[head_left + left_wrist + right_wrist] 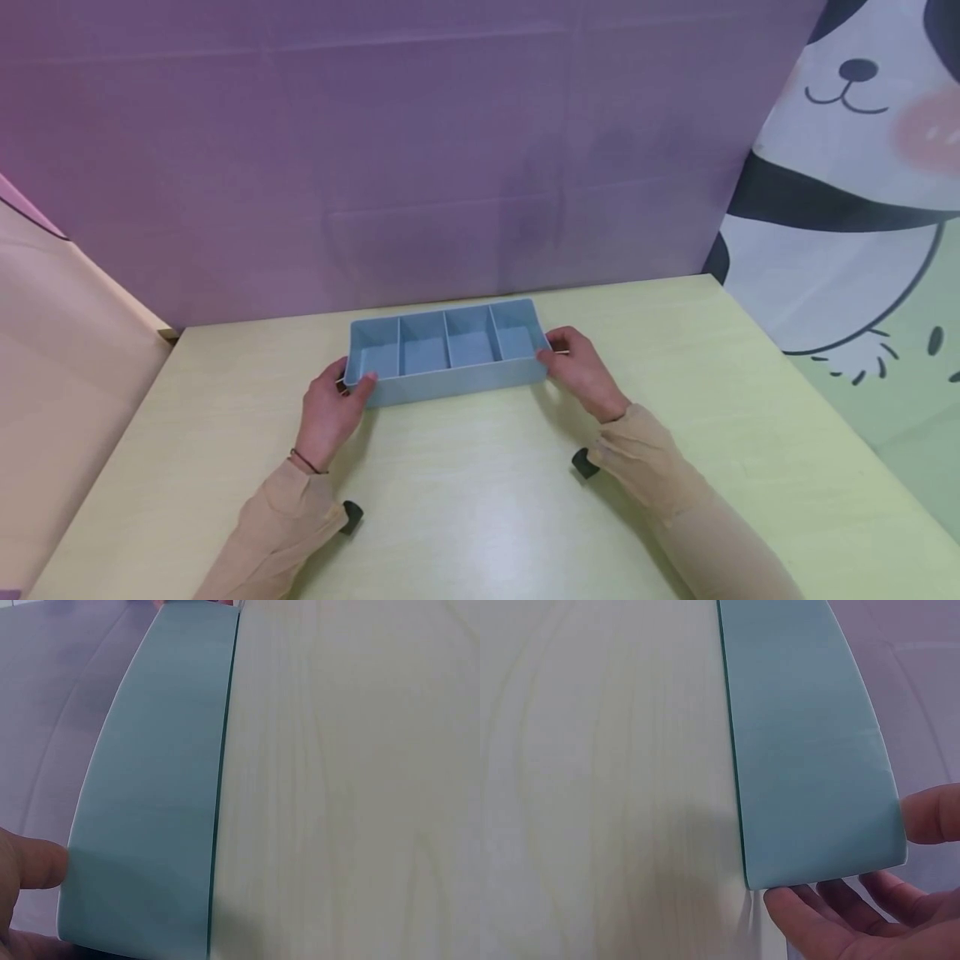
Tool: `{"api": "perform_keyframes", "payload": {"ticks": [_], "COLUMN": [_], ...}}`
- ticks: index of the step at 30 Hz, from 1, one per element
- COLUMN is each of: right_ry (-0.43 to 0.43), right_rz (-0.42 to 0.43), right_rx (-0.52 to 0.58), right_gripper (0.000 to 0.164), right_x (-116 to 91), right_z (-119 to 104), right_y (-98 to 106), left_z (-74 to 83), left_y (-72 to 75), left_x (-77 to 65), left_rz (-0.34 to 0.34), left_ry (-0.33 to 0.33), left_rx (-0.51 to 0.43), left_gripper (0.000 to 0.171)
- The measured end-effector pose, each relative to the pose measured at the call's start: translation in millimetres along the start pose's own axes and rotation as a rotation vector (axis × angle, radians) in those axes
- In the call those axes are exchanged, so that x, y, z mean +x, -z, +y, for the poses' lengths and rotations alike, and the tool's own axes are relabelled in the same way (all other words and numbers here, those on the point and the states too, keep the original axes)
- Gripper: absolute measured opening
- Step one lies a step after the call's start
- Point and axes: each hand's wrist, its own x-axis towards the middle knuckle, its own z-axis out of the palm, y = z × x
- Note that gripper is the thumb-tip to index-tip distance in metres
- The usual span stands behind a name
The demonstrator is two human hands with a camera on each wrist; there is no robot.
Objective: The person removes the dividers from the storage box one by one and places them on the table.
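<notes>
A blue plastic box [465, 379] with several compartments in a row sits near the back of the table, and I see nothing inside them. My left hand [330, 412] grips its left end, thumb over the front rim and fingers round the side. At the opposite end my right hand [585, 375] holds the box the same way, with the thumb at the front right corner. In the left wrist view the long front wall [154, 787] shows beside the thumb. The right wrist view has my right hand's fingers [810, 922] against the short end of the box.
The pale wooden table [465, 500] spreads in front of the box. Close behind it rises a purple cloth backdrop [420, 167]. A panda-print wall [847, 250] stands on the right. Small black devices [585, 463] sit at both cuffs.
</notes>
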Motion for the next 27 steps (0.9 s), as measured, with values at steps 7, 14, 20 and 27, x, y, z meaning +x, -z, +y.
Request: {"api": "perform_keyframes", "payload": {"ticks": [7, 14, 20, 27], "right_ry": [0.0, -0.001, -0.006, -0.007], "right_rz": [-0.001, -0.006, 0.002, 0.006], "right_rx": [-0.002, -0.008, -0.022, -0.04], "right_gripper": [0.04, 0.04, 0.039, 0.04], "right_x": [-0.3, -0.5, -0.2, -0.5], "right_z": [0.0, -0.9, -1.3, -2.4], "right_y": [-0.5, -0.5, -0.9, -0.1], "left_z": [-0.2, -0.4, 0.0, 0.8], "left_y": [0.4, 0.5, 0.8, 1.3], "left_x": [0.0, -0.2, -0.1, 0.5], "left_rz": [0.003, 0.0, -0.004, -0.014], "left_ry": [-0.006, -0.008, 0.0, 0.01], "left_rx": [0.0, -0.006, -0.001, 0.003], "left_gripper": [0.057, 0.056, 0.056, 0.057]}}
